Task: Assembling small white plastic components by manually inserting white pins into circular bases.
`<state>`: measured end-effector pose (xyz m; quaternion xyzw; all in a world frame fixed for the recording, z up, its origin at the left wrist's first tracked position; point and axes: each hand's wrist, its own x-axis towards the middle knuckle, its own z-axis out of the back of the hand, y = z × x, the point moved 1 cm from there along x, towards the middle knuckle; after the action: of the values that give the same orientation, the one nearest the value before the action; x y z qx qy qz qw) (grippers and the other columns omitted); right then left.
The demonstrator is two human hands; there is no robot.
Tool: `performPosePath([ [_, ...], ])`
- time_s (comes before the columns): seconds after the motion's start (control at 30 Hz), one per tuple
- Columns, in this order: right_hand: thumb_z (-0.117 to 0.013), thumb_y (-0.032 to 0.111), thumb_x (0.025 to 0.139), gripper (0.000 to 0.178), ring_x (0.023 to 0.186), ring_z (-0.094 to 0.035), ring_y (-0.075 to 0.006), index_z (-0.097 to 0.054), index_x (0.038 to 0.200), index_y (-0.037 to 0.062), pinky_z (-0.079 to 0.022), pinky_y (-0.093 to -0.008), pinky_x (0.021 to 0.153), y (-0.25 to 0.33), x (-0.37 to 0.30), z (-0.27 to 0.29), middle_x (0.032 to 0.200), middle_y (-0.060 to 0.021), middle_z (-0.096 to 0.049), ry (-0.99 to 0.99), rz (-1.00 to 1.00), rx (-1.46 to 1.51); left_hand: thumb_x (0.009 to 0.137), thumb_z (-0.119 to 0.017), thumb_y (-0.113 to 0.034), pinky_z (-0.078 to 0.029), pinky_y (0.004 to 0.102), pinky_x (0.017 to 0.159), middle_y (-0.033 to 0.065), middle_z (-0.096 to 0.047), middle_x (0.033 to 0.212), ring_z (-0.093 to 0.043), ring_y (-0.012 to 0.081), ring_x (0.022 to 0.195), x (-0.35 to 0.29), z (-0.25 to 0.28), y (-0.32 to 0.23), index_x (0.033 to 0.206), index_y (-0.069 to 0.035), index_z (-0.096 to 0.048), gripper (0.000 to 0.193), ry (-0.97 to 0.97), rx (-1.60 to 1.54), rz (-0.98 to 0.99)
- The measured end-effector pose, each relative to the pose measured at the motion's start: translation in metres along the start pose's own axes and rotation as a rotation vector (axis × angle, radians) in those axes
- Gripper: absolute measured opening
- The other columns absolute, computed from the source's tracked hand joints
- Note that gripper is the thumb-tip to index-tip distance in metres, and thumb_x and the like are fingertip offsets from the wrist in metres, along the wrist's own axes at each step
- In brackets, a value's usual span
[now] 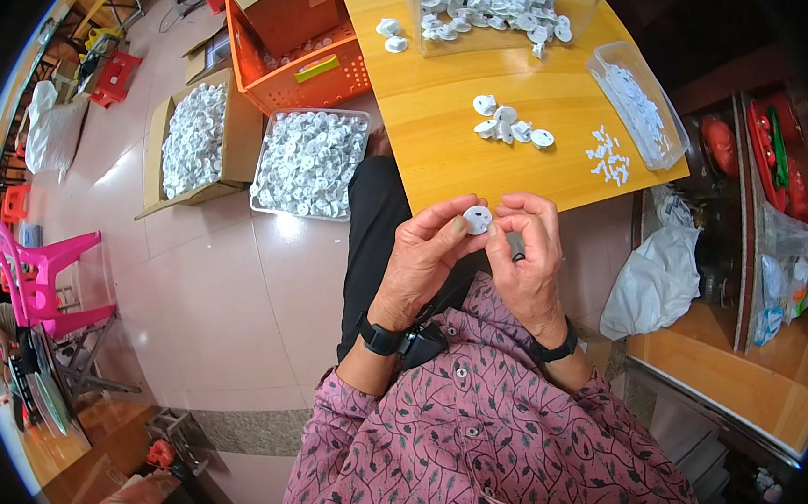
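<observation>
A small round white plastic piece [477,221] with dark openings in its face is held up just off the table's near edge. My left hand [422,255] pinches it from the left between thumb and fingers. From the right, my right hand [529,265] has its thumb and fingertips closed at the piece's edge; whether a tiny part sits between them is hidden. Beyond my hands, several similar round pieces [506,126] lie in a loose group on the yellow table [430,146]. To their right is a scatter of tiny white plastic bits [607,158].
A clear tub [668,156] of tiny bits and a larger clear bin [419,38] of round pieces stand on the table. At left on the floor are a full white tray [258,172], a cardboard box [153,155] and an orange crate [293,90]. Shelving [748,229] stands right.
</observation>
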<state>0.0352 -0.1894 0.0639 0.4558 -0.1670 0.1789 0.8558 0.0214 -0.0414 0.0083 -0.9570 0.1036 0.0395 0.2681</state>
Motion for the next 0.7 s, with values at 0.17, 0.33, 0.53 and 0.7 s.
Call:
performPosePath([
  [0.17, -0.069, -0.002, 0.081, 0.016, 0.094, -0.064, -0.0308, -0.058, 0.092, 0.0004, -0.054, -0.0393, 0.08, 0.0008, -0.0009, -0.002, 0.113, -0.02, -0.057, -0.013, 0.013, 0.001, 0.099, -0.061, -0.004, -0.056, 0.0393, 0.1, 0.0136, -0.063, 0.127, -0.063, 0.0232, 0.116, -0.0016, 0.0012, 0.0012, 0.131, 0.002, -0.059, 0.033, -0.025, -0.023, 0.005],
  [0.33, -0.069, -0.002, 0.079, 0.017, 0.094, -0.064, -0.0313, -0.058, 0.091, 0.0007, -0.055, -0.0391, 0.08, 0.0003, -0.0019, -0.0037, 0.115, -0.0204, -0.056, -0.026, 0.02, -0.007, 0.097, -0.063, -0.002, -0.055, 0.0364, 0.1, 0.0126, -0.063, 0.126, -0.063, 0.0228, 0.117, -0.0018, -0.0013, 0.0008, 0.133, 0.001, -0.056, 0.037, -0.016, -0.009, 0.008],
  [0.53, -0.07, -0.001, 0.078, 0.017, 0.097, -0.062, -0.0308, -0.058, 0.09, 0.0021, -0.052, -0.0403, 0.083, 0.0001, -0.0035, -0.0055, 0.115, -0.0194, -0.056, -0.032, 0.02, -0.055, 0.097, -0.063, -0.001, -0.055, 0.036, 0.1, 0.0119, -0.064, 0.125, -0.063, 0.0227, 0.117, -0.0029, -0.0041, 0.0004, 0.134, 0.001, -0.056, 0.038, -0.029, 0.006, -0.006],
  [0.7, -0.07, -0.002, 0.077, 0.019, 0.099, -0.06, -0.0312, -0.058, 0.09, 0.0037, -0.048, -0.0425, 0.087, -0.0001, -0.0047, -0.0072, 0.116, -0.0186, -0.056, -0.044, 0.026, -0.081, 0.096, -0.063, 0.0, -0.054, 0.0366, 0.101, 0.0132, -0.064, 0.125, -0.064, 0.0243, 0.117, -0.003, -0.0046, 0.0011, 0.134, 0.001, -0.056, 0.038, -0.034, 0.037, -0.024],
])
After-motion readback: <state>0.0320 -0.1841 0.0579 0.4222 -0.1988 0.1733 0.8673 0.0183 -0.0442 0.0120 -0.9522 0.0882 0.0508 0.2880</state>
